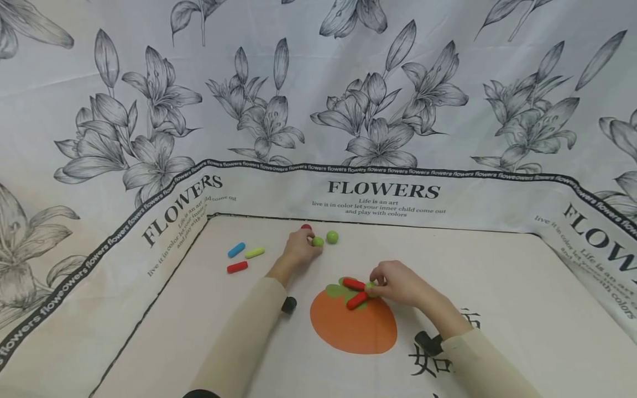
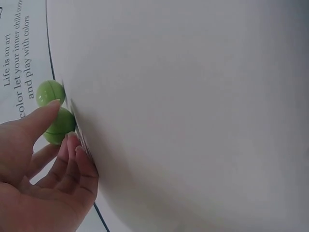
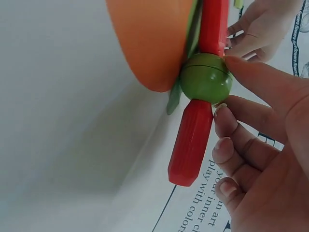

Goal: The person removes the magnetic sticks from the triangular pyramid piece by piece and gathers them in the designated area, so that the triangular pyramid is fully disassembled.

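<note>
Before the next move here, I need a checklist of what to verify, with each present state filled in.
1. Right hand pinches the joined green ball: ok.
2. Two red sticks meet that ball: ok.
3. Those sticks fully seated: cannot tell; depth hidden.
4. Left hand holds a second green ball: ok.
5. Second ball lifted off the white surface: cannot tell.
6. Blue stick joined: not ok; lies apart.

On the flower-patterned cloth [image 1: 278, 190], "FLOWERS" is printed near the head view's centre, over "Life is an art live it in color let your inner child come out and play with colors"; the wording is partly repeated at nine and three o'clock. Along the black band [image 1: 318, 167] at twelve, "flowers" is repeated. On the pale surface [image 1: 497, 265], "如" is printed at five.
</note>
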Demonstrator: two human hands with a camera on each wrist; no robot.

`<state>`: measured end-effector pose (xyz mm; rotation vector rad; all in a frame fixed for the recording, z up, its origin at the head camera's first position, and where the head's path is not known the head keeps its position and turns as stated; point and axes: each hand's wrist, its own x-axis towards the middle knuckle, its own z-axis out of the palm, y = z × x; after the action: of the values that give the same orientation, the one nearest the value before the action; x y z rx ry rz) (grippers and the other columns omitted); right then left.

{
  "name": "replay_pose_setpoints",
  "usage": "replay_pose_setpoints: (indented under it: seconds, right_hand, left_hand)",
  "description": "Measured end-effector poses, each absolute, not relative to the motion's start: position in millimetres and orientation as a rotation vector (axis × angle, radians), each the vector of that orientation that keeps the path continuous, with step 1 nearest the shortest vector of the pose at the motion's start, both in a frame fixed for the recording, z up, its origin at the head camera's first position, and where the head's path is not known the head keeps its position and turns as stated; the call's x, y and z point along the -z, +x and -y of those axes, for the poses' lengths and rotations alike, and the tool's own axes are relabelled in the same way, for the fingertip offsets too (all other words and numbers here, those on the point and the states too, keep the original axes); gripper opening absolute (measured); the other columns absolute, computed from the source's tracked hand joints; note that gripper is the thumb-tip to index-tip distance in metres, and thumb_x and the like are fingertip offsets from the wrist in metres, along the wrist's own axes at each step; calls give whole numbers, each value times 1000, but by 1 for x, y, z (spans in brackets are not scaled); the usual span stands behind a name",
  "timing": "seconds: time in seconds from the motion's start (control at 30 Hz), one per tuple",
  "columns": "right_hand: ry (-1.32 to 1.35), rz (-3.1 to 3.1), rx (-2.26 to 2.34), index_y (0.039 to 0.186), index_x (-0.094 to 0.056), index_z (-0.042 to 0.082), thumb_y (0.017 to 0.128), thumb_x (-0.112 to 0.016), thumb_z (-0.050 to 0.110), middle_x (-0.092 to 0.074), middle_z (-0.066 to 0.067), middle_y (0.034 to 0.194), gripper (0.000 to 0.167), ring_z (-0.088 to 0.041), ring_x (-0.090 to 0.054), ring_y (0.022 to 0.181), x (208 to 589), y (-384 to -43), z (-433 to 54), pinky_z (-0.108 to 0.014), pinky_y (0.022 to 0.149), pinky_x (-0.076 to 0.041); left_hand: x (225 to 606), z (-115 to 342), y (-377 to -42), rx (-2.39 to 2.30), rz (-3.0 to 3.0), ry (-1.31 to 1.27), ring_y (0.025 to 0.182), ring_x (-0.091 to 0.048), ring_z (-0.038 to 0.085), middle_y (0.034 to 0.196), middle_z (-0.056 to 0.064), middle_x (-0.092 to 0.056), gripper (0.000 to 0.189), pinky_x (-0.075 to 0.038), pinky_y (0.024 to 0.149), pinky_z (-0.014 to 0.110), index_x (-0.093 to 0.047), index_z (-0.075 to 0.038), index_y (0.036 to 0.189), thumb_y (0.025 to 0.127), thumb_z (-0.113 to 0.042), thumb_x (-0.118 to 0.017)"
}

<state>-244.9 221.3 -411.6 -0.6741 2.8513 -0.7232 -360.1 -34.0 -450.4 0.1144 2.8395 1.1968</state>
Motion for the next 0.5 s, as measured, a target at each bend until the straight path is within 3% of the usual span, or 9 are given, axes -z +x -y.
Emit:
replay_pose_setpoints:
  seconds: [0.17,0.37,0.5]
  right_hand:
    - [-722,-2870,727,91,-76,8,86,-83,17,-55,3,70,13,-13,-49,68,415,-246,-225,-27,59,-42]
    - [-718,-2866,760,92,-76,6,85,-83,15,-54,3,70,13,-13,-48,68,415,-245,-226,-26,58,-40]
    - [-715,-2858,768,92,-77,6,85,-83,15,-54,3,70,13,-13,-48,70,414,-245,-227,-27,60,-40]
  left_hand:
    - [449,39,-360,-1191,-2849,119,99,-60,25,109,12,-64,50,-52,92,42,-60,-1,134,90,-18,-79]
    - [444,43,-354,-1126,-2876,130,86,-57,23,98,10,-62,53,-50,78,36,-60,0,134,90,-20,-80]
    - [439,46,-344,-1098,-2881,128,92,-59,25,106,12,-64,58,-53,80,38,-57,0,137,89,-23,-81]
